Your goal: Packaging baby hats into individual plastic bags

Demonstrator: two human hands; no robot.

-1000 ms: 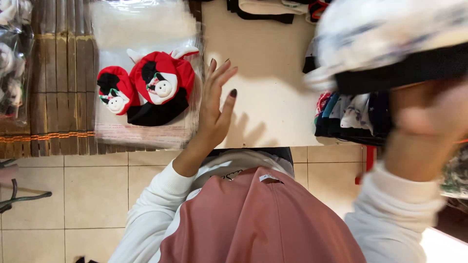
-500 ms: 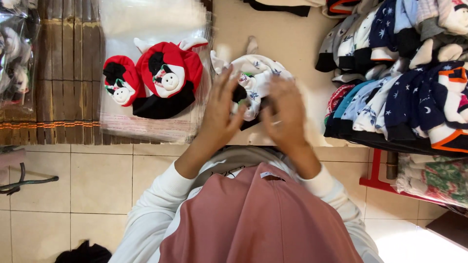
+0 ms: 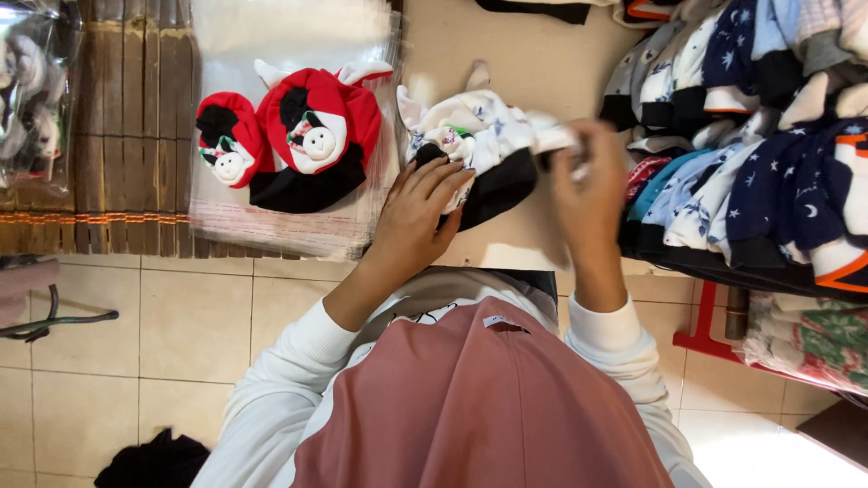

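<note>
My left hand (image 3: 418, 213) rests with fingers spread on the black band of a white star-patterned baby hat (image 3: 475, 145) lying on a beige table (image 3: 533, 54). My right hand (image 3: 588, 185) pinches the hat's right edge and looks blurred. Left of the hat lies a stack of clear plastic bags (image 3: 289, 230). On top of that stack sit a red and black animal-face hat (image 3: 312, 136) and a smaller matching red piece (image 3: 226, 140).
A pile of folded baby hats in blue, white and grey (image 3: 750, 136) fills the right side on a red rack (image 3: 710, 325). A bamboo mat (image 3: 117, 108) and bagged goods (image 3: 32, 90) lie at the left. Tiled floor (image 3: 181, 334) is below.
My right hand brought the white star-patterned hat from the right pile down onto the table. Both hands closed in on it; now the left presses it and the right pulls its edge.
</note>
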